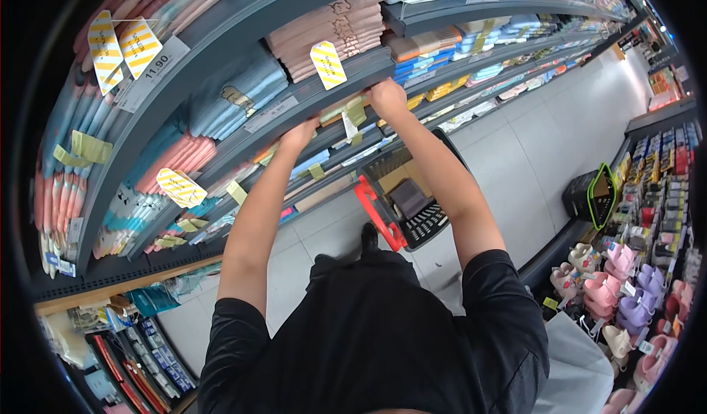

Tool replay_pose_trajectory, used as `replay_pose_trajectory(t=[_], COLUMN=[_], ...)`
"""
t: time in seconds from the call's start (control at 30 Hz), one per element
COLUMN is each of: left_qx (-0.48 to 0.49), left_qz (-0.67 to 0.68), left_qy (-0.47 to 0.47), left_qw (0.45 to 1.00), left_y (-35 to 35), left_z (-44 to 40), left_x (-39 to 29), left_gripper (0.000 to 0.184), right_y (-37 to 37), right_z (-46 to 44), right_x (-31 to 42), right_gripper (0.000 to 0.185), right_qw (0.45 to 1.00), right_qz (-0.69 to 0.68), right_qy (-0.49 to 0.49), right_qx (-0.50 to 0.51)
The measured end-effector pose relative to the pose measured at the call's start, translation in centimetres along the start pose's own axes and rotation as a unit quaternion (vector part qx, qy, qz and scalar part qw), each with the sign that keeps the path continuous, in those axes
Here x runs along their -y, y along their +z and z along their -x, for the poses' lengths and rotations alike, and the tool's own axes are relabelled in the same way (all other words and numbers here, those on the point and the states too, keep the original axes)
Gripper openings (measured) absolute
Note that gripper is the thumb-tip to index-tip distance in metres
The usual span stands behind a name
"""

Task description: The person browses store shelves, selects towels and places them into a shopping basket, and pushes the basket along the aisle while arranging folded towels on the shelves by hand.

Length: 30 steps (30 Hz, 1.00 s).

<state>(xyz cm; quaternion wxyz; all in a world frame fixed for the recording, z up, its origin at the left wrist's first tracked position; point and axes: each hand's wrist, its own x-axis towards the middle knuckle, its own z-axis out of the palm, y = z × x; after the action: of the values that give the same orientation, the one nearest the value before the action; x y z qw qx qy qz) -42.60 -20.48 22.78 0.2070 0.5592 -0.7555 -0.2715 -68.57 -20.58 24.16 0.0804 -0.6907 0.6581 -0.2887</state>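
- While both arms stretch forward and down, the head view shows my left hand and right hand at a dark shelf edge, partly under it.
- Between them, on the level below that edge: folded cloth, pale, with a yellow-green band and a white tag hanging at the front. Each hand is by one end of it; firm contact, cannot tell.
- Fingers: mostly hidden by the shelf edge and my own knuckles. Spread, pressed together or pinching, cannot tell for either hand.
- Step in hand, my judgement: a two-handed reach at the front of the low stack. Moving the cloth from here would call for a level hold at both ends, kept low to clear the edge overhead.
- Lie of the cloth: long axis seems to run along the shelf, from my left hand up towards the right one; its near side faces me. Far side out of sight.
- Above: pink folded towels with a striped tag; blue folded towels to their left.
- Below my right forearm: black shopping basket on the floor, red handle towards my feet, dark box inside.
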Motion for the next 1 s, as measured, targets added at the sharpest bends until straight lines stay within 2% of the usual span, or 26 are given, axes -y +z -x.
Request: replay_pose_trajectory(t=[0.07,0.1,0.2,0.3,0.33,0.4,0.5,0.6,0.7,0.8,0.9,1.0], left_qx=[0.033,0.045,-0.001,-0.103,-0.112,-0.128,-0.155,-0.160,-0.125,-0.070,-0.059,0.037], left_qz=[0.172,0.267,0.328,0.424,0.472,0.565,0.676,0.674,0.676,0.712,0.717,0.673], left_qy=[-0.086,-0.130,-0.163,-0.182,-0.178,-0.168,-0.179,-0.207,-0.212,-0.223,-0.230,-0.181], left_qw=[0.981,0.954,0.930,0.881,0.856,0.798,0.698,0.691,0.694,0.663,0.656,0.717], left_y=[0.3,0.4,-0.4,-0.8,-0.7,-0.5,-0.2,0.1,0.3,-0.1,-0.3,0.0], left_z=[0.0,0.2,0.6,1.5,1.5,1.2,1.1,0.2,-0.5,-0.7,-0.2,0.1], left_x=[0.0,-0.6,-2.7,-4.7,-4.3,-3.5,-3.4,-3.5,-3.1,-2.7,-3.3,-2.9], left_gripper=[0.028,0.027,0.024,0.027,0.027,0.027,0.024,0.020,0.019,0.019,0.026,0.039], right_y=[0.9,1.0,1.0,0.5,0.6,0.7,-0.5,-0.5,-0.1,-0.3,-0.4,-1.5], right_z=[0.0,0.0,-0.3,-0.3,-0.4,-0.6,-0.9,-1.2,-1.7,-1.4,-1.1,-0.6], right_x=[-0.6,-0.4,0.1,0.4,0.7,1.5,1.9,2.5,2.4,1.0,0.0,0.4], right_gripper=[0.022,0.021,0.019,0.020,0.021,0.023,0.027,0.026,0.026,0.028,0.029,0.030], right_qw=[0.999,0.997,0.983,0.978,0.941,0.809,0.666,0.723,0.677,0.678,0.655,0.665], right_qz=[-0.048,-0.072,-0.171,-0.199,-0.330,-0.567,-0.700,-0.651,-0.690,-0.695,-0.723,-0.694], right_qy=[-0.012,-0.016,-0.008,0.007,0.055,0.150,0.256,0.233,0.253,0.236,0.192,0.234], right_qx=[-0.022,-0.033,-0.068,-0.063,-0.052,-0.028,0.003,-0.005,-0.039,0.029,0.106,0.147])
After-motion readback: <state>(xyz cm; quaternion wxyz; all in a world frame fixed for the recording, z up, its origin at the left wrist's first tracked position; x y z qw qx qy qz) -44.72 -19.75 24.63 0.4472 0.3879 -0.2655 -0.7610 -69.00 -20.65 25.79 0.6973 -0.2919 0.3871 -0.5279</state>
